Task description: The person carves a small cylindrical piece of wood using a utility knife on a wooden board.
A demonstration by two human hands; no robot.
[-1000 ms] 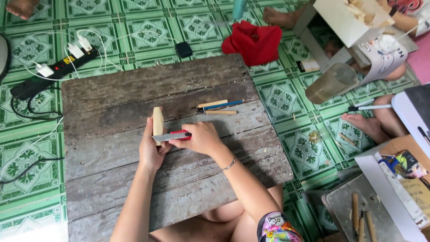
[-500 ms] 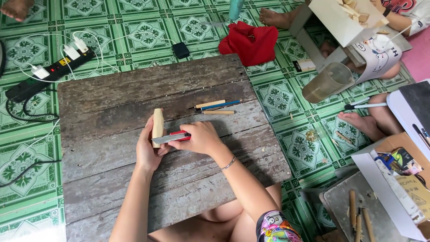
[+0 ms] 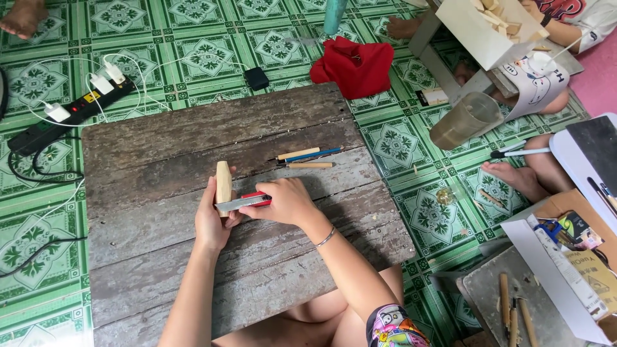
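Little had moved since the earlier frames: both hands stayed at the same spot on the board, the knife still laid across the wood, only the view shifted slightly.

Left hand [image 3: 212, 222] gripped a pale wooden block [image 3: 223, 182], fingers closed around its lower end, holding it upright on the weathered plank board [image 3: 160, 141]. Right hand [image 3: 286, 202] was clamped around a red-handled utility knife [image 3: 246, 202], fingers curled tight on the handle; the grey blade end lay against the lower part of the block, touching it, just above the left thumb.

The block stood near the middle of the board, left of centre. Farther up the board, well apart from the hands, lay three thin sticks: a wooden-handled tool [image 3: 297, 154], a blue pencil-like tool [image 3: 315, 155] and another plain wooden stick [image 3: 310, 165], close together and roughly parallel.

Board rested on a green patterned tile floor [image 3: 193, 51]. Beyond its far edge: a red cloth [image 3: 353, 64], a small black adapter [image 3: 257, 78], and at the left a black power strip [image 3: 71, 112] with white plugs and cables. On the right, a clear plastic cup [image 3: 466, 120], another person's bare foot [image 3: 511, 177], and an open cardboard box [image 3: 572, 257] holding oddments. A bracelet [image 3: 326, 237] showed on the right wrist.
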